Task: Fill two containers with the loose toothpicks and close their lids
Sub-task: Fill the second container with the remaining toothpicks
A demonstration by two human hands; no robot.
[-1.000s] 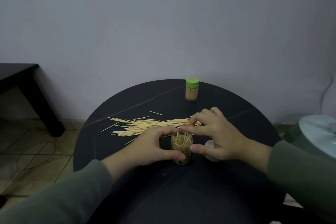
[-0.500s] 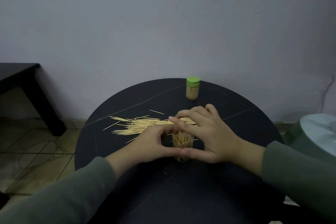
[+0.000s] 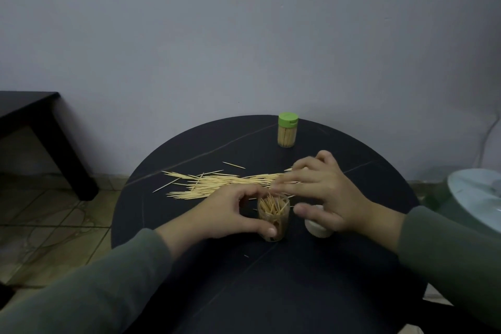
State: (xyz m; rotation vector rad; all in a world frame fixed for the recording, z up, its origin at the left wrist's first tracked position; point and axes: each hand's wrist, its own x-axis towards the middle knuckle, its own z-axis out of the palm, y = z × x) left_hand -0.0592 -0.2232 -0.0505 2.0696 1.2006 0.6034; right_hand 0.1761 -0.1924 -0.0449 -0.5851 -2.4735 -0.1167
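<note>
Gripping an open clear container (image 3: 273, 218) near the front middle of the round black table (image 3: 189, 266), the left hand (image 3: 227, 215) curls round it, thumb low on the near wall and fingers bent over the far rim. That container stands upright and holds a loose bunch of toothpicks that lean at odd angles and poke above its mouth. Just to its right sits a white lid (image 3: 317, 228), partly covered by the right hand (image 3: 329, 192). This hand hovers over the lid and the container's far right edge, thumb stretched toward the container and fingers reaching left over the pile; motion blur hides the fingertips, so I cannot tell whether they pinch any toothpicks or hold nothing. Both forearms wear dark green sleeves (image 3: 81, 287). Beyond the hands, the loose toothpicks (image 3: 217, 183) lie in a long flat scatter across the middle of the table, a few strays apart at its far edge. Farther back, near the table's far rim, a second container (image 3: 288, 130) stands upright, full of toothpicks, its green lid shut. At the far left stands a dark side table (image 3: 40, 127) against the pale wall (image 3: 244, 35).
</note>
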